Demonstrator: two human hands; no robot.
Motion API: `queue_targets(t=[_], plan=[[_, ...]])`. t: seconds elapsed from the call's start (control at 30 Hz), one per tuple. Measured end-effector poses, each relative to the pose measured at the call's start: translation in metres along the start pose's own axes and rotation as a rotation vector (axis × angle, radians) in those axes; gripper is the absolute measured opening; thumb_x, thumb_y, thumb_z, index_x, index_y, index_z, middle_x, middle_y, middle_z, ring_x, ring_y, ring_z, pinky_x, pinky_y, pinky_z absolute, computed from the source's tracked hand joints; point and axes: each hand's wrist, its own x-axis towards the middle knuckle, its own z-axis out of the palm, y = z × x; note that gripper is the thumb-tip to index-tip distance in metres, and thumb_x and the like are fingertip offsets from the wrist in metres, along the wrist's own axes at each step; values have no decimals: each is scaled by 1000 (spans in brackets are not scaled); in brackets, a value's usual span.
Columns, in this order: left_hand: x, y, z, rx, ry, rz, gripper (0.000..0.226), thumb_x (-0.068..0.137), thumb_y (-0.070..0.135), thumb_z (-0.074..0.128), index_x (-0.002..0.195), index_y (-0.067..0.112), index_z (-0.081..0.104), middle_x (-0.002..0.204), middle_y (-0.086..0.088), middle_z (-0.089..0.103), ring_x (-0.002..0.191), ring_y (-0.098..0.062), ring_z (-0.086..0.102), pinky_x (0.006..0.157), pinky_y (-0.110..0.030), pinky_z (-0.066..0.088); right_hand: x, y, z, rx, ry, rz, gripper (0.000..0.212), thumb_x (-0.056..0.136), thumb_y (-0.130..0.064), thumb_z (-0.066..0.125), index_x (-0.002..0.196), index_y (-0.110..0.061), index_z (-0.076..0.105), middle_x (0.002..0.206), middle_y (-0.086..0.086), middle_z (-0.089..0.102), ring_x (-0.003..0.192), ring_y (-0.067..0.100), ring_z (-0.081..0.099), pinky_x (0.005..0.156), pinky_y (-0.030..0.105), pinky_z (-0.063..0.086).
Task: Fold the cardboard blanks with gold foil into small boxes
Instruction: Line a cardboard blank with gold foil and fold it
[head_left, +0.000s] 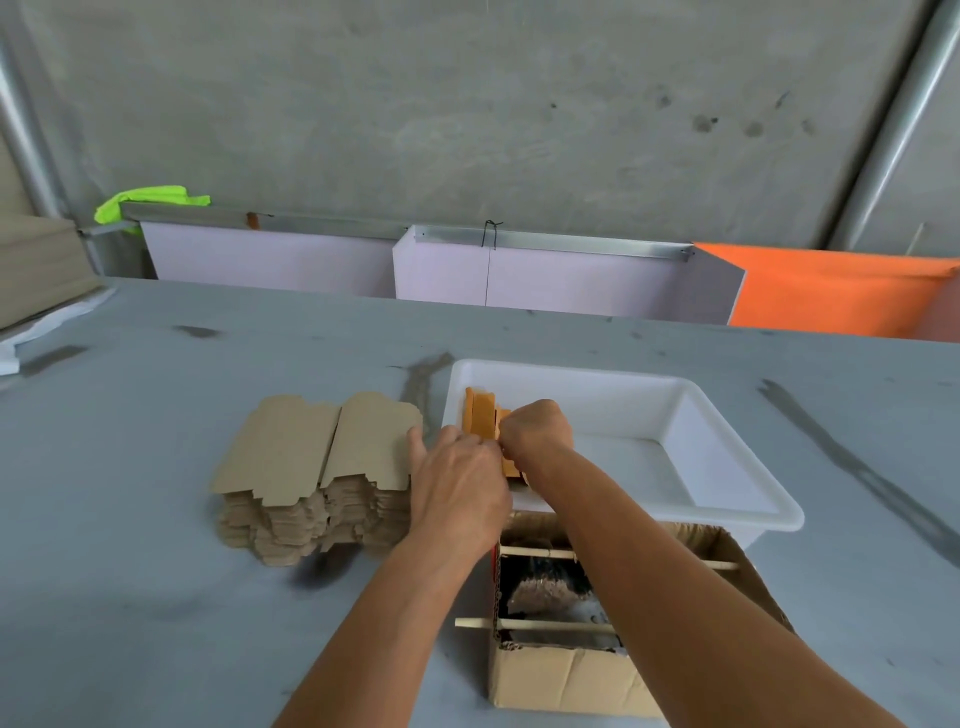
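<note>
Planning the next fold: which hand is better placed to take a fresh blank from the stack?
Probably the left hand: it lies right beside the stack, fingertips almost at the top blank's edge. The right hand is over the white tray, curled on the gold piece.

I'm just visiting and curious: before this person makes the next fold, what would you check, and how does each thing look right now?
1. Both hands on the piece: ok. The left hand and right hand meet at the gold piece.
2. How far the fold has got: cannot tell, the hands cover it.
3. Room in the white tray: ok, only a few gold boxes stand at its left end.
4. Supply of flat blanks: ok, a tall stack lies left of the tray.
5. Brown carton clear of the arms: ok, it sits beneath them.
</note>
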Motion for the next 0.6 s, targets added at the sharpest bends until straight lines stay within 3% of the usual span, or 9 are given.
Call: queue_targets(t=[0.07,0.17,0.27,0.33,0.53,0.6], plan=[[0,-1,1,10,-41,5,17,92,14,46,83,26,54,90,10,60,109,-13,44,108,-46,12,-1,1,-3,90,-51,12,23,89,-8,50,68,-17,46,79,4,52,76,22,56,68,31,54],[1,-3,2,27,-94,28,23,97,22,40,93,25,62,94,11,62,114,-11,42,108,-51,8,-3,2,-9,149,-67,4,6,90,-11,51,87,-10,56,94,11,58,80,22,55,67,31,51],[1,-3,2,11,-110,35,44,100,33,26,86,24,67,90,12,63,110,-9,43,109,-53,5,-2,5,-18,176,-49,-3,26,91,-11,51,114,-1,60,114,18,62,86,22,55,74,33,50],[0,-3,4,-18,-85,27,50,101,37,21,85,24,67,89,12,63,108,-8,45,110,-52,5,-2,8,-27,194,-51,21,32,91,-8,51,121,2,57,122,20,60,88,23,53,83,37,49],[-5,-4,8,-14,25,43,49,100,36,20,87,24,66,88,13,61,100,-6,50,113,-46,8,-7,9,-31,195,-103,68,22,98,-6,42,99,2,62,104,20,68,78,24,62,72,31,54],[-4,-5,8,-4,22,46,50,100,37,20,83,24,65,84,14,58,98,-6,50,113,-46,8,-11,5,-24,180,-151,72,23,97,-4,39,94,2,61,103,21,68,84,27,64,80,35,57]])
